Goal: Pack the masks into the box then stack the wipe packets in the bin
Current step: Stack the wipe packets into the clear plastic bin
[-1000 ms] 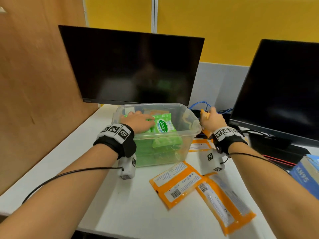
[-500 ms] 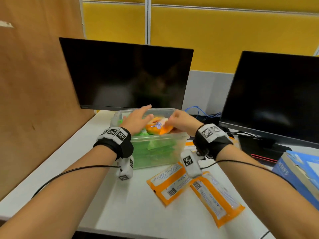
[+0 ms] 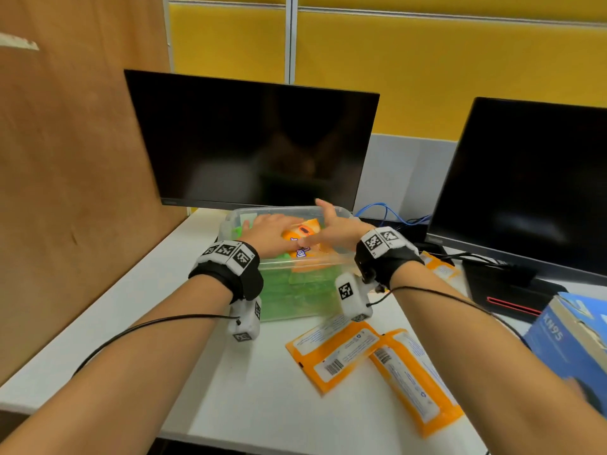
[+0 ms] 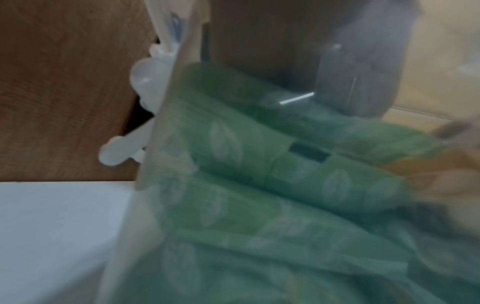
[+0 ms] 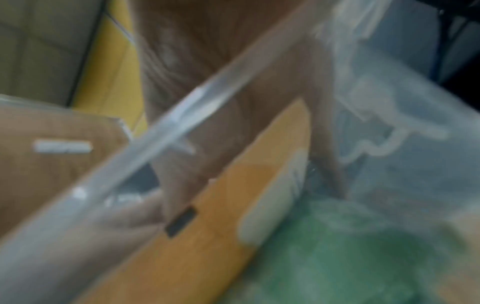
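A clear plastic bin point(image 3: 282, 210) stands in front of the left monitor, with green wipe packets point(image 3: 297, 290) stacked inside. An orange wipe packet point(image 3: 303, 236) lies on top of them. My left hand point(image 3: 271, 232) lies flat on its left part. My right hand point(image 3: 325, 224) is over its right part with the fingers straight and lifted and the thumb low near the packet. The left wrist view shows the green packets point(image 4: 259, 185) through the bin wall. The blurred right wrist view shows the orange packet point(image 5: 228, 216) above the green ones point(image 5: 337, 257).
Two orange packets point(image 3: 331, 356) point(image 3: 417, 379) lie on the white table near the front, and another point(image 3: 440, 269) lies right of the bin. A blue KN95 box point(image 3: 571, 343) sits at the right edge. Two dark monitors point(image 3: 256, 142) point(image 3: 532, 185) stand behind, a wooden panel point(image 3: 72, 175) at the left.
My right hand carried an orange packet from right of the bin into it and let go. Both hands now lie open over the packet on the green stack.
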